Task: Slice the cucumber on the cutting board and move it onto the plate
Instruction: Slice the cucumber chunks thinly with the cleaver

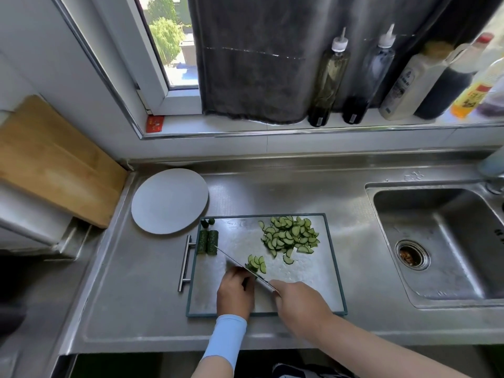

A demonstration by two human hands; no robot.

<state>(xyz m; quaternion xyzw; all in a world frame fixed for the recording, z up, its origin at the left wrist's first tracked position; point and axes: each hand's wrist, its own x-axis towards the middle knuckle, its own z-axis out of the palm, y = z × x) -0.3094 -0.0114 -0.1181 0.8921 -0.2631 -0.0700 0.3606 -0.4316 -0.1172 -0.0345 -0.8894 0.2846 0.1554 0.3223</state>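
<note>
Right hand (297, 304): clenched on knife (237, 264), set across cucumber (251, 267). Left hand (236, 291): curled, grasping cucumber beside knife. Slices (290, 236) heaped beyond right hand; plate (169, 201) beyond left.

Brushed stainless steel countertop (141, 296) carries silvery rect. cutting board w/ dark-green rim (313, 290), under right hand (300, 306) grip; round flat grey plate (169, 200) up-left of grip, at board's corner.

The cucumber slices (290, 237) are pale green with dark green edges. The uncut cucumber pieces (208, 242) are dark green. The plate (169, 200) is plain pale grey. The cutting board (308, 282) is shiny silver with a dark rim. The counter (136, 282) is silver-grey. The sleeve (226, 336) is light blue.
</note>
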